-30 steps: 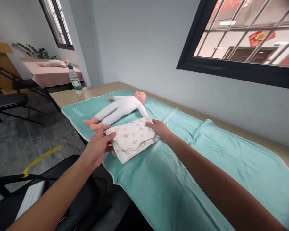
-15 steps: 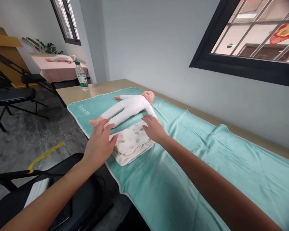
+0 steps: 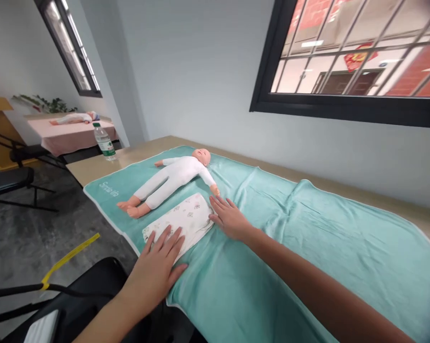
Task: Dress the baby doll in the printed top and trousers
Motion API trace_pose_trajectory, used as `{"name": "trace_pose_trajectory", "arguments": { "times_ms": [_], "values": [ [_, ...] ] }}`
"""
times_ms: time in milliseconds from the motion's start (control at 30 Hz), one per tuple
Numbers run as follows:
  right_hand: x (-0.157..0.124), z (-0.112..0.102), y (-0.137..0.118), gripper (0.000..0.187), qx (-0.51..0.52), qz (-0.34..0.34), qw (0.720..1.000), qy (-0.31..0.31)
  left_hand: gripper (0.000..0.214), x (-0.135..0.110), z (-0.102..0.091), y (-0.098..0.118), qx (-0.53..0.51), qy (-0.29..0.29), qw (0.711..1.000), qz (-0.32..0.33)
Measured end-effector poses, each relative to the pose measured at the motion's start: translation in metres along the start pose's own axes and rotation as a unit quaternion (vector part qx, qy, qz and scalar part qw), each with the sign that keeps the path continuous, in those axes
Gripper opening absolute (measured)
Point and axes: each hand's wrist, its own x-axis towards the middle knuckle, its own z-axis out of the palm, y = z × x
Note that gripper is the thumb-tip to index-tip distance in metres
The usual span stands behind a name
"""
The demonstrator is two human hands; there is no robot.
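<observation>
A folded white cloth with small printed figures [image 3: 189, 214] lies on the teal blanket [image 3: 258, 267]. Over its near left edge rests my left hand [image 3: 158, 267], open, fingers spread on the fabric. My right hand [image 3: 231, 219] is open at the cloth's right end, its fingers stretched and touching or just beside the edge. Just beyond the cloth a baby doll [image 3: 175, 176] in a white bodysuit lies on its back, its head toward the wall and its bare feet toward the left. One doll hand is close to my right fingertips.
A water bottle with a green cap [image 3: 105, 142] stands on the table's far left corner [image 3: 82, 166]. Below left is a black chair [image 3: 93, 281] with a yellow strap [image 3: 68, 257] and a white object [image 3: 41, 326]. Another doll [image 3: 75, 118] lies on a pink-covered table [image 3: 61, 133] behind.
My left hand has moved nearer and flattened onto the cloth. The cloth looks flatter now. My right hand has shifted slightly off its top to its right end. The camera view has turned right.
</observation>
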Motion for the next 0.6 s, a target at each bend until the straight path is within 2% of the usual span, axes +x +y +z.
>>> {"name": "trace_pose_trajectory", "arguments": {
  "times_ms": [100, 233, 300, 367, 467, 533, 600],
  "values": [
    [-0.064, -0.023, 0.002, 0.068, 0.042, 0.056, 0.996, 0.059, 0.046, 0.000, -0.013, 0.032, -0.014, 0.036, 0.997, 0.067],
    [-0.189, -0.052, 0.019, 0.061, 0.033, 0.153, 0.983, 0.097, 0.042, 0.020, -0.026, 0.086, -0.120, 0.028, 0.973, 0.198],
    [-0.261, -0.062, 0.033, 0.060, 0.011, 0.215, 0.972, 0.094, 0.044, 0.042, -0.026, 0.116, -0.176, -0.015, 0.955, 0.240],
    [-0.332, -0.068, 0.049, 0.061, -0.014, 0.279, 0.958, 0.064, 0.049, 0.068, -0.022, 0.151, -0.211, -0.079, 0.935, 0.274],
    [-0.427, -0.070, 0.064, 0.067, -0.051, 0.377, 0.925, 0.024, 0.055, 0.101, -0.013, 0.209, -0.232, -0.162, 0.894, 0.347],
    [-0.476, -0.070, 0.066, 0.070, -0.068, 0.434, 0.898, 0.023, 0.058, 0.112, -0.008, 0.246, -0.230, -0.193, 0.865, 0.401],
    [-0.509, -0.069, 0.061, 0.073, -0.076, 0.473, 0.877, 0.031, 0.060, 0.117, -0.007, 0.276, -0.227, -0.205, 0.840, 0.448]
  ]
}}
